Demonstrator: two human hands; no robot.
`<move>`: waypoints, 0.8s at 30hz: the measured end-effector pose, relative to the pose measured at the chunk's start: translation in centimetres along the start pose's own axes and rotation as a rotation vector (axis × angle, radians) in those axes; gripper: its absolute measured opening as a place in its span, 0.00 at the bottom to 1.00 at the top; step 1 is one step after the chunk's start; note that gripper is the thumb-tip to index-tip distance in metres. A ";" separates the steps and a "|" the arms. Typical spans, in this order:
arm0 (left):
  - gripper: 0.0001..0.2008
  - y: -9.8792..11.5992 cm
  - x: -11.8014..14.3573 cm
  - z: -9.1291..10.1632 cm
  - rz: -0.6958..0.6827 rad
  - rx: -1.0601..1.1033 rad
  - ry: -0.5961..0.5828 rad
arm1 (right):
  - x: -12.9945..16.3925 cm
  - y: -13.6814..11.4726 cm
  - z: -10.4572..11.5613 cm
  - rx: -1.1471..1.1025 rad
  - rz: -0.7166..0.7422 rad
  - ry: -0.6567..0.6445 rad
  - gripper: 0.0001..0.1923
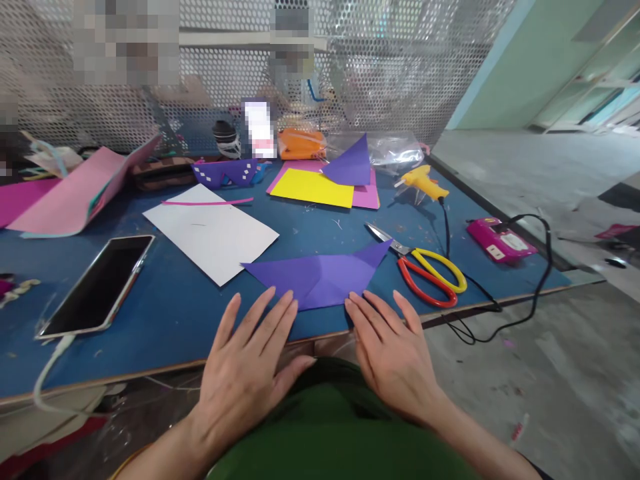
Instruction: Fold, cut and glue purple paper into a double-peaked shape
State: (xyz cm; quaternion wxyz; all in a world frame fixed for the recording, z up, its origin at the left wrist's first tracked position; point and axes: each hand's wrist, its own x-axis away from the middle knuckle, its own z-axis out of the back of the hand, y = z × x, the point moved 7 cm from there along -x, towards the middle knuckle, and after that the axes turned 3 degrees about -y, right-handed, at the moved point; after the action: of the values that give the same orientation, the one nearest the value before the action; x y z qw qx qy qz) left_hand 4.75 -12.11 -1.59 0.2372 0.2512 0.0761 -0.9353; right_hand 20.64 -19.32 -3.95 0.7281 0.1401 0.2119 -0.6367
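A phone (97,285) lies at the table's (170,313) left, white paper (213,230) beside it. The left hand (247,373) lies flat, fingers spread, tips touching the folded purple paper (325,273) near the table's front edge. The right hand (393,357) is likewise flat and empty, fingertips at the paper's edge. Scissors (425,270) lie just right.

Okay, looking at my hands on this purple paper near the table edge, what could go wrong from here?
The folded purple paper lies close to the table edge, so a push from the left hand or right hand might slide it off. The scissors lie open beside the right hand. The glue gun cord loops over the edge and could snag.
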 end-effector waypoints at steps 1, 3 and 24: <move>0.27 0.3 -0.3 -0.4 -0.017 0.013 -0.015 | 0.0 0.0 0.0 0.000 -0.003 0.000 0.21; 0.26 0.9 -0.8 -1.3 -0.068 0.050 -0.069 | 0.0 0.0 0.0 0.000 -0.009 0.006 0.20; 0.20 1.1 -1.1 -1.9 -0.033 0.087 -0.049 | -0.5 -1.2 -1.6 0.044 0.106 -0.103 0.29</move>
State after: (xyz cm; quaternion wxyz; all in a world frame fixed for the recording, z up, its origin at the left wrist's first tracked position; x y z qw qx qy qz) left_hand 6.98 -12.13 -2.72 0.2124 0.2371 0.0334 -0.9474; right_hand 19.24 -18.29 -5.02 0.7675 0.1338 0.1524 -0.6081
